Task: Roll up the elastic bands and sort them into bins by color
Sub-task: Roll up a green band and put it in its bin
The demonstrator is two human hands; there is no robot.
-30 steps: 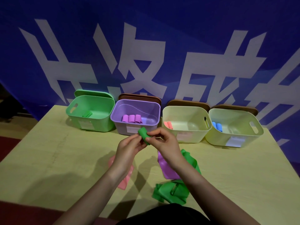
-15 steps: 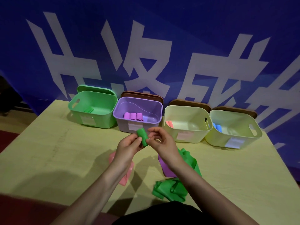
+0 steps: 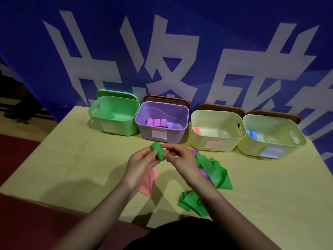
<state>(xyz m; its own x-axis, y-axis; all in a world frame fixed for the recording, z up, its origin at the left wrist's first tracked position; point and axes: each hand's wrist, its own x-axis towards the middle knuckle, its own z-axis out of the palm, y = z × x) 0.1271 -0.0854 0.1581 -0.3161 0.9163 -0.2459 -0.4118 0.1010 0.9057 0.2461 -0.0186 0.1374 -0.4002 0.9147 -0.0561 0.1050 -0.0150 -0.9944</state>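
Observation:
A rolled green band (image 3: 157, 151) is held above the table between both hands. My left hand (image 3: 142, 163) pinches it from the left, and my right hand (image 3: 180, 160) pinches its right side. Loose bands lie beneath: a pink one (image 3: 148, 181), a purple one (image 3: 204, 173) and green ones (image 3: 214, 170) (image 3: 191, 202). At the back stand a green bin (image 3: 117, 123) with one green roll (image 3: 110, 116), a purple bin (image 3: 162, 121) with three purple rolls (image 3: 156, 122), a pale bin (image 3: 218, 138) with a pink roll (image 3: 196, 130), and another pale bin (image 3: 272, 139) with blue rolls (image 3: 252, 134).
Lids lean behind the bins against a blue banner (image 3: 162, 51) with white characters. The yellow table (image 3: 72, 159) ends at its near edge by a dark red floor at the left.
The hands have kept the green roll between them, a little nearer the purple bin. The camera view has shifted slightly.

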